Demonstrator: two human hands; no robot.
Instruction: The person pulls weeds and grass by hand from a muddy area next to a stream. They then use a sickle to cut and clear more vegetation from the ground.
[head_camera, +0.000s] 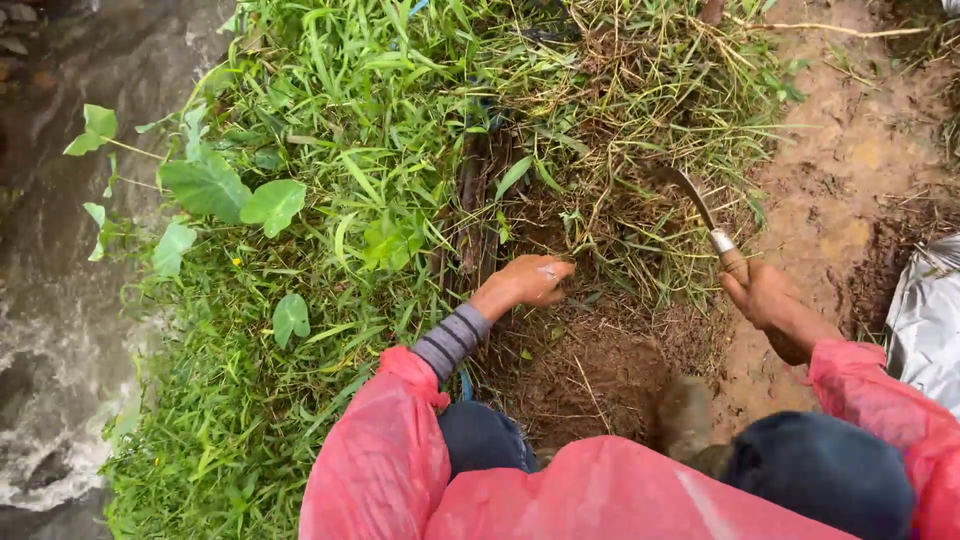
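My right hand (768, 298) grips the wooden handle of a sickle (700, 212); its curved dark blade points up and left over cut, dry grass (620, 150). Low against the soil at the edge of the green grass (340, 160), my left hand (530, 280) is closed around a tuft of grass stems. Both arms wear pink raincoat sleeves, with a striped grey cuff showing at the left wrist. A patch of bare brown soil (590, 360) lies between the two hands.
Rushing water (50, 300) runs along the left edge below the grassy bank. Broad-leaved plants (215, 190) grow on the bank. A muddy path (860, 150) lies to the right, with a silvery plastic sheet (925, 320) at the right edge. My muddy boot (685, 415) stands on the soil.
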